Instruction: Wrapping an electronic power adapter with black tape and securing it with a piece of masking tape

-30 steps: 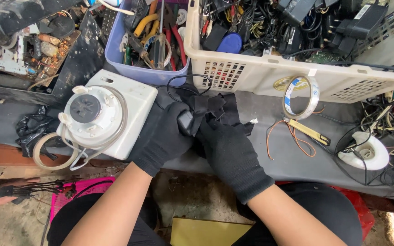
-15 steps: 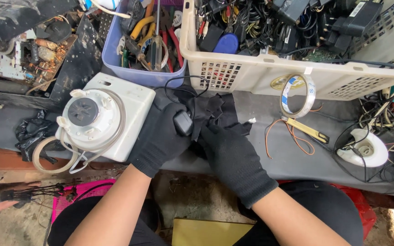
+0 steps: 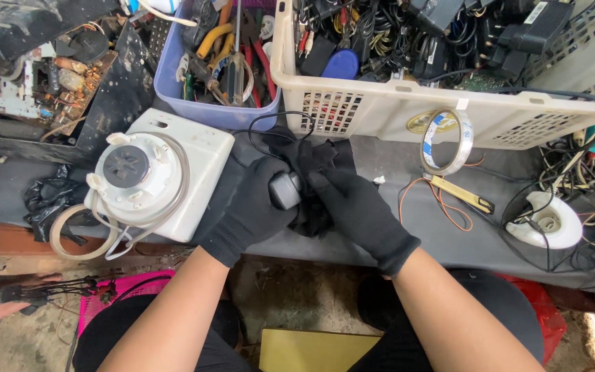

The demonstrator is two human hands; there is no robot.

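Both gloved hands meet at the bench's front edge: the left hand grips a small dark plug, while the right hand pinches a black cloth against it. A white blender base sits just to the left.

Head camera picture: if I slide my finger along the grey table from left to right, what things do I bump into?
Crumpled black plastic bag → white square appliance base with a round grey top → left hand in a black glove → right hand in a black glove → clear tape roll → white round lamp socket with black wire.
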